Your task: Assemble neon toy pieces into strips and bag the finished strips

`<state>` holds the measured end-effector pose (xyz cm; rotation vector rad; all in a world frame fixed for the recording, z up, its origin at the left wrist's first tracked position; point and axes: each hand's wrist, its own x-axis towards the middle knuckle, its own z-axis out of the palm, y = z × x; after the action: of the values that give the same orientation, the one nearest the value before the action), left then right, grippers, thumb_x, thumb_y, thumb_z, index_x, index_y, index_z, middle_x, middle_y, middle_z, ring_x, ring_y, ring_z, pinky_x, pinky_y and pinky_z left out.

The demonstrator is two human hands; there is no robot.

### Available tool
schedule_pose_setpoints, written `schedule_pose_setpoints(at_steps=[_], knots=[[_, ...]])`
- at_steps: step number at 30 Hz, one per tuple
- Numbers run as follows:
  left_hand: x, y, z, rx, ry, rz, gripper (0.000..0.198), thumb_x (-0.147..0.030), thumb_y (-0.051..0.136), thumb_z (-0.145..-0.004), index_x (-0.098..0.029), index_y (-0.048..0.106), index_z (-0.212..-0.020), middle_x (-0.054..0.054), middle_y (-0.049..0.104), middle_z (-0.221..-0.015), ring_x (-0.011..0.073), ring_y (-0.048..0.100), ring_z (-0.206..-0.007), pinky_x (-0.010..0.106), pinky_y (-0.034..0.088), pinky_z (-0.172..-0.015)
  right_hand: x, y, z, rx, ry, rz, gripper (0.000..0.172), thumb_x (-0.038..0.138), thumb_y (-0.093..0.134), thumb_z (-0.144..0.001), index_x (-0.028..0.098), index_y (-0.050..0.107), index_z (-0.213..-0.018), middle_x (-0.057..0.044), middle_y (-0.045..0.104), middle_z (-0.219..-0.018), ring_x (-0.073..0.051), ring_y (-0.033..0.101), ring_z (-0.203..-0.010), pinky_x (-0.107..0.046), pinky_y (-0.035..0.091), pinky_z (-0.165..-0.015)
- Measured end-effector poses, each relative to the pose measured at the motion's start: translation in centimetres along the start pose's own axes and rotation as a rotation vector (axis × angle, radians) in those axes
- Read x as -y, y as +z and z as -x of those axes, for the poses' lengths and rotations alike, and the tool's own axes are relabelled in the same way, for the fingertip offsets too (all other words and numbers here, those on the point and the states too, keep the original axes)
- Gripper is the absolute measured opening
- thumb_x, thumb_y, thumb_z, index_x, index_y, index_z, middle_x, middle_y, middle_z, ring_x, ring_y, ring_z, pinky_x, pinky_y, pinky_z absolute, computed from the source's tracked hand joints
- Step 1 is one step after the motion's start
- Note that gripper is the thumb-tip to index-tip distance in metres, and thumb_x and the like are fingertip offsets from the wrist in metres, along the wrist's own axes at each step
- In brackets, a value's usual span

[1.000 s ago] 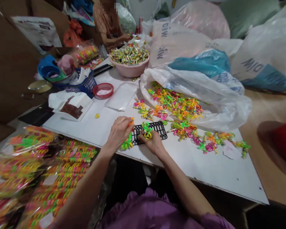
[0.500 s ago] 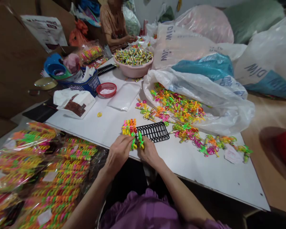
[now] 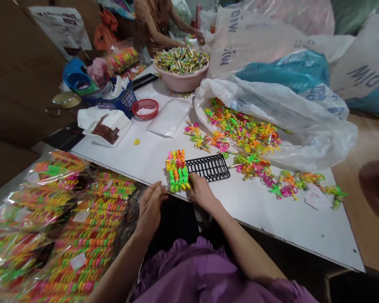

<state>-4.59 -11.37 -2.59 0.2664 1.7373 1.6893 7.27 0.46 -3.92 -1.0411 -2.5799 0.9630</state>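
Note:
A black grid rack [image 3: 212,167] lies on the white table [image 3: 271,214] in front of me. Its left end is packed with small neon plastic toys [image 3: 177,170] in green, orange, yellow and pink. My right hand [image 3: 201,192] rests at the rack's near edge, fingers closed on it beside the green pieces. My left hand [image 3: 150,208] lies at the table's near edge just left of the rack, fingers loosely stretched and holding nothing. More loose neon toys [image 3: 243,136] spill from a clear plastic bag [image 3: 303,126] behind the rack.
Sealed packs of neon toys [image 3: 66,219] are piled at my left. Farther back stand a pink basin of wrapped pieces [image 3: 181,78], a red sieve [image 3: 145,109], a blue basket [image 3: 120,103] and large printed sacks [image 3: 255,38]. Another person [image 3: 158,21] works at the far end.
The green pieces that both hands held now sit on the rack's left end. My left hand has let go and drawn back to the table edge. The view has shifted slightly.

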Motion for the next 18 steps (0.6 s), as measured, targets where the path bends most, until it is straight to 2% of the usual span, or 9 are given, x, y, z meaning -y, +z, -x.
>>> schedule_pose_setpoints(at_steps=[2, 3, 5, 8, 12, 15, 18], knots=[[1.0, 0.2, 0.8, 0.162, -0.360, 0.250, 0.019, -0.024, 0.061, -0.076, -0.011, 0.061, -0.090, 0.004, 0.064, -0.076, 0.0115, 0.060, -0.066, 0.021, 0.048, -0.060, -0.2, 0.0, -0.1, 0.002, -0.015, -0.053, 0.007, 0.013, 0.045, -0.081, 0.017, 0.051, -0.084, -0.002, 0.056, -0.074, -0.013, 0.048, -0.064, -0.022, 0.029, -0.057], [1.2, 0.5, 1.2, 0.232, -0.479, 0.352, 0.016, -0.021, 0.060, -0.077, -0.010, 0.062, -0.088, 0.006, 0.065, -0.078, 0.0115, 0.061, -0.067, 0.021, 0.048, -0.060, -0.4, -0.1, -0.2, 0.009, -0.024, -0.074, 0.007, 0.014, 0.046, -0.081, 0.017, 0.051, -0.083, -0.002, 0.056, -0.072, -0.012, 0.047, -0.062, -0.022, 0.029, -0.057], [1.5, 1.3, 1.6, 0.339, -0.619, 0.537, 0.012, -0.016, 0.056, -0.078, -0.010, 0.062, -0.086, 0.007, 0.065, -0.083, 0.0122, 0.061, -0.072, 0.022, 0.050, -0.064, -0.6, -0.3, -0.3, 0.024, -0.042, -0.099, 0.006, 0.013, 0.046, -0.080, 0.017, 0.051, -0.081, 0.000, 0.054, -0.070, -0.012, 0.047, -0.061, -0.021, 0.029, -0.057], [1.5, 2.2, 1.6, 0.409, -0.700, 0.752, 0.012, -0.016, 0.052, -0.080, -0.010, 0.061, -0.084, 0.006, 0.064, -0.081, 0.0134, 0.061, -0.076, 0.024, 0.050, -0.067, -0.8, -0.6, -0.3, 0.027, -0.060, -0.123, 0.007, 0.012, 0.046, -0.080, 0.017, 0.051, -0.081, 0.000, 0.054, -0.069, -0.012, 0.047, -0.062, -0.020, 0.030, -0.057], [1.9, 2.5, 1.4, 0.483, -0.756, 0.878, 0.014, -0.019, 0.052, -0.081, -0.009, 0.060, -0.083, 0.005, 0.060, -0.076, 0.0118, 0.058, -0.073, 0.022, 0.049, -0.068, -0.8, -0.5, 0.0, 0.023, -0.050, -0.132, 0.005, 0.014, 0.046, -0.081, 0.017, 0.050, -0.081, 0.000, 0.054, -0.069, -0.011, 0.046, -0.060, -0.020, 0.030, -0.056], [2.0, 2.3, 1.6, 0.517, -0.777, 0.851, 0.015, -0.022, 0.053, -0.082, -0.009, 0.061, -0.080, 0.006, 0.059, -0.075, 0.0112, 0.057, -0.070, 0.022, 0.049, -0.066, -0.8, -0.4, 0.1, 0.015, -0.039, -0.115, 0.005, 0.016, 0.046, -0.082, 0.017, 0.050, -0.080, 0.001, 0.053, -0.068, -0.011, 0.045, -0.058, -0.020, 0.029, -0.056], [1.8, 1.7, 2.0, 0.440, -0.717, 0.689, 0.016, -0.024, 0.056, -0.081, -0.009, 0.062, -0.086, 0.005, 0.060, -0.073, 0.0119, 0.059, -0.070, 0.021, 0.048, -0.063, -0.8, -0.2, 0.1, 0.016, -0.025, -0.110, 0.004, 0.016, 0.046, -0.082, 0.017, 0.049, -0.079, 0.001, 0.052, -0.067, -0.011, 0.045, -0.057, -0.020, 0.029, -0.055]])
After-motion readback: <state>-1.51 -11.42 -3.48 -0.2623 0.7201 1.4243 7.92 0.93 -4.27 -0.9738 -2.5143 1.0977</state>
